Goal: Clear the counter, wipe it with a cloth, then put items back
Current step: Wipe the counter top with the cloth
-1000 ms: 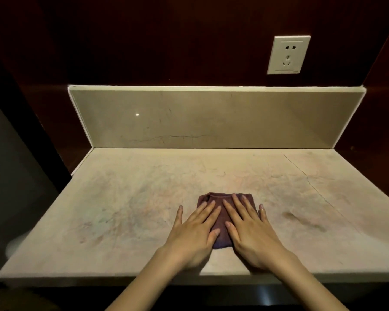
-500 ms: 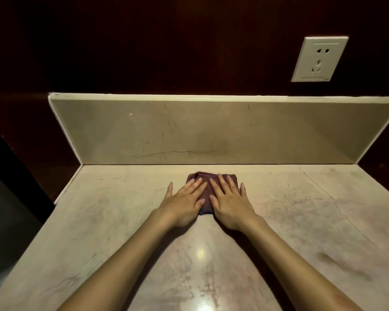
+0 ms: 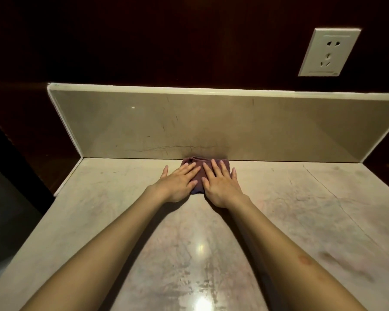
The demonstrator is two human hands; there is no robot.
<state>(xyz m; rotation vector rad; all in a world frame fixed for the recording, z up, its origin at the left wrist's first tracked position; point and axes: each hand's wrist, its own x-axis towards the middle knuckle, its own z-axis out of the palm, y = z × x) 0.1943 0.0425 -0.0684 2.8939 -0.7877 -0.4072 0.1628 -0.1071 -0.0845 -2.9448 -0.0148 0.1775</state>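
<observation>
Both hands flat, palms down, side by side on the cloth (image 3: pixel 197 173). Left hand (image 3: pixel 179 183) has fingers straight and spread, thumb out to the left on bare stone. Right hand (image 3: pixel 220 184) likewise, fingers extended, pressing, no curl or pinch. Cloth is dark purple, folded, sitting at the far edge of the counter (image 3: pixel 121 221), its back edge touching the backsplash (image 3: pixel 144 124). Arms fully stretched forward. Counter surface is pale, streaky, cracked on the right. White wall socket (image 3: pixel 329 52) upper right on dark panel.
</observation>
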